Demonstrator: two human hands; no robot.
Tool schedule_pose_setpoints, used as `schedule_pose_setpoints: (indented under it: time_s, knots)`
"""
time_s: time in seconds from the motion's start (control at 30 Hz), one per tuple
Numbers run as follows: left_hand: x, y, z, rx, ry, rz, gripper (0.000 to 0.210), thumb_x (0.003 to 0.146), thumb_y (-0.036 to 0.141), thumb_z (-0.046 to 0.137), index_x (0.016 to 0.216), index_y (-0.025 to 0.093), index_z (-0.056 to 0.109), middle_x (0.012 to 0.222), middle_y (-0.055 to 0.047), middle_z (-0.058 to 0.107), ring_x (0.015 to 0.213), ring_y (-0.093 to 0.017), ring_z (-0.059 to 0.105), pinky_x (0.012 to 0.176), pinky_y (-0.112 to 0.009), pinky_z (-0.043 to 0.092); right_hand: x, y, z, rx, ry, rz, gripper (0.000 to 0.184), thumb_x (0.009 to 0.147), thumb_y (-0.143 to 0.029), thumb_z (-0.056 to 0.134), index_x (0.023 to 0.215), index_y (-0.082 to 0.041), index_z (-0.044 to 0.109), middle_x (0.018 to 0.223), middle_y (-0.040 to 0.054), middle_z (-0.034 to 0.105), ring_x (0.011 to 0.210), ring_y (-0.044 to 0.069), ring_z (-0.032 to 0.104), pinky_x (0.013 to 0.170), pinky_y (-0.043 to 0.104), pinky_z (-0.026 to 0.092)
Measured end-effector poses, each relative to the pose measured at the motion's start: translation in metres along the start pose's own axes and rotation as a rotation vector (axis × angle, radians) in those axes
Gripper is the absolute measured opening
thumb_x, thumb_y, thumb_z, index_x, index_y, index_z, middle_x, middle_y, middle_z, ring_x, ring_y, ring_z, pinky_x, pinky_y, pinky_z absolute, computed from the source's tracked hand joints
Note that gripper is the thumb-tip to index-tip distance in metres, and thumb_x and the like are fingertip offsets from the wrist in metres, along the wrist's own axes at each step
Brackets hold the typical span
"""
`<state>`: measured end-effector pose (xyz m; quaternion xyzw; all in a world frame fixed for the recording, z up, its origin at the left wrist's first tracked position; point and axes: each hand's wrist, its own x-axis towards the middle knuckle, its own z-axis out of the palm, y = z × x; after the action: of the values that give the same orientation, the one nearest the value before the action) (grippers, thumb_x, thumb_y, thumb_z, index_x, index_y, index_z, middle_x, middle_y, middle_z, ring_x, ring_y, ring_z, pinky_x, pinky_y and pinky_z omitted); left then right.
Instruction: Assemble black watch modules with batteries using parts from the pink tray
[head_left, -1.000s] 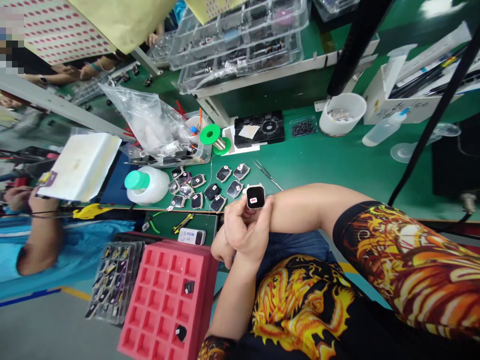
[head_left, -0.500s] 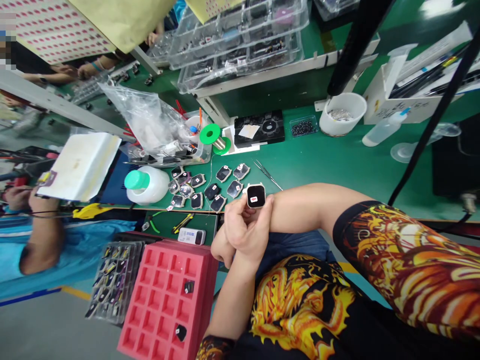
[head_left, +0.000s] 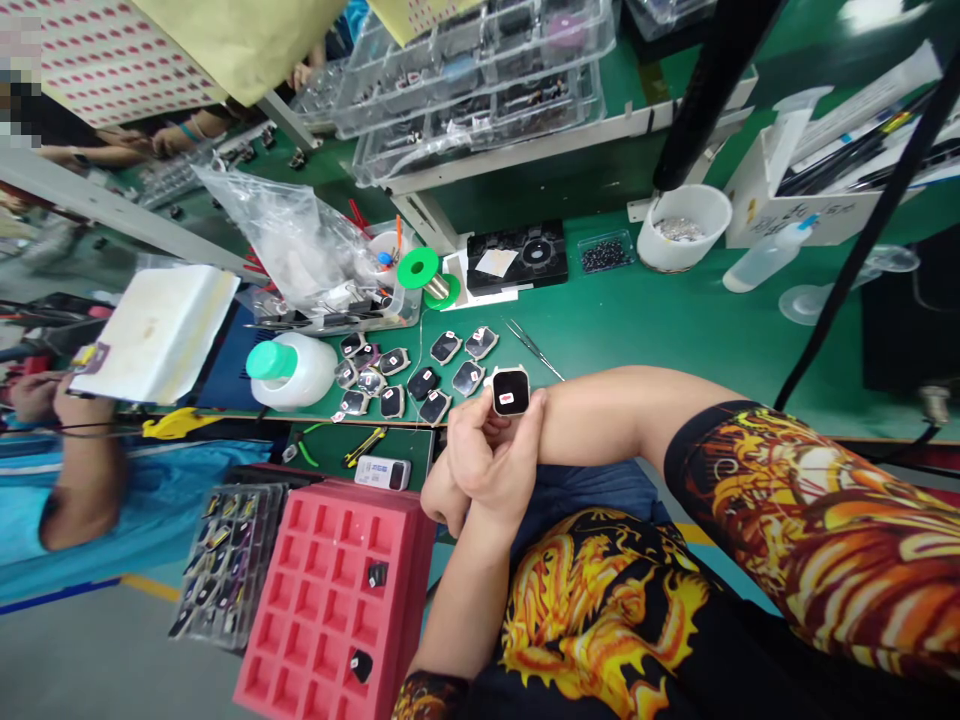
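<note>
My left hand (head_left: pixel 491 465) pinches a square smartwatch (head_left: pixel 511 392) between thumb and fingers. Its dark screen faces up and carries a small white sticker with a red mark. Behind the left hand and wrist, my right hand (head_left: pixel 444 492) is mostly hidden; the fingers that show are curled, and what they hold, if anything, cannot be made out. The right forearm passes just behind the watch. Several similar watches (head_left: pixel 392 402) with stickered screens lie on the green bench to the left. Metal tweezers (head_left: pixel 534 348) rest on the bench just beyond the held watch.
A red foam tray (head_left: pixel 330 600) with two dark pieces stands lower left, beside a clear tray (head_left: pixel 225 565) of parts. On the bench are a white bottle (head_left: pixel 304 370), a solder-like wire spool (head_left: pixel 420 268), a small screw tray (head_left: pixel 606 252) and a white tub (head_left: pixel 682 225). A co-worker's arm (head_left: pixel 86 470) is left.
</note>
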<state>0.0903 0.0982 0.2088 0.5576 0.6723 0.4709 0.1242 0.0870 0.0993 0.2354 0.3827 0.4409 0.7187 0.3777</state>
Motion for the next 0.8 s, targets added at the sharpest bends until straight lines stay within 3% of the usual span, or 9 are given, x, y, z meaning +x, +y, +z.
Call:
schedule_pose_setpoints:
  time_s: [0.1, 0.23, 0.33, 0.47, 0.8]
  knots:
    - [0.000, -0.002, 0.000, 0.023, 0.054, 0.011, 0.055, 0.087, 0.050, 0.090, 0.130, 0.023, 0.067, 0.115, -0.013, 0.072, 0.103, -0.030, 0.072, 0.077, -0.047, 0.062, 0.000, 0.000, 0.002, -0.090, 0.014, -0.011, 0.046, 0.095, -0.058, 0.074, 0.120, -0.023, 0.057, 0.098, -0.0095, 0.069, 0.094, 0.000, 0.075, 0.079, -0.005, 0.047]
    - [-0.001, -0.004, 0.001, 0.056, 0.125, 0.029, 0.052, 0.089, 0.049, 0.089, 0.127, 0.021, 0.067, 0.112, -0.012, 0.072, 0.098, -0.028, 0.072, 0.075, -0.045, 0.060, 0.001, -0.003, 0.002, -0.482, 0.099, -0.169, 0.044, 0.100, -0.062, 0.065, 0.116, -0.022, 0.060, 0.094, -0.0120, 0.069, 0.089, -0.005, 0.074, 0.076, -0.010, 0.041]
    - [-0.002, -0.004, 0.002, 0.074, 0.153, 0.043, 0.049, 0.091, 0.045, 0.088, 0.126, 0.019, 0.066, 0.107, -0.011, 0.071, 0.093, -0.025, 0.071, 0.074, -0.041, 0.059, 0.003, -0.009, 0.002, -0.343, 0.047, -0.071, 0.049, 0.095, -0.060, 0.077, 0.117, -0.019, 0.059, 0.092, -0.0083, 0.069, 0.094, -0.003, 0.076, 0.084, -0.010, 0.044]
    - [-0.001, -0.002, 0.004, 0.084, 0.177, 0.067, 0.046, 0.094, 0.041, 0.086, 0.125, 0.015, 0.065, 0.099, -0.008, 0.069, 0.084, -0.020, 0.067, 0.073, -0.038, 0.057, 0.004, -0.017, 0.001, -0.105, 0.006, 0.082, 0.048, 0.083, -0.047, 0.096, 0.104, -0.021, 0.061, 0.083, -0.0045, 0.066, 0.101, 0.005, 0.079, 0.088, -0.004, 0.055]
    - [0.000, -0.001, 0.004, 0.070, 0.225, 0.119, 0.044, 0.090, 0.042, 0.088, 0.121, 0.018, 0.070, 0.097, -0.008, 0.071, 0.076, -0.022, 0.067, 0.063, -0.039, 0.057, 0.000, -0.020, 0.001, 0.040, 0.016, 0.113, 0.052, 0.087, -0.052, 0.091, 0.115, -0.020, 0.061, 0.090, -0.0010, 0.069, 0.099, 0.007, 0.078, 0.084, 0.002, 0.061]
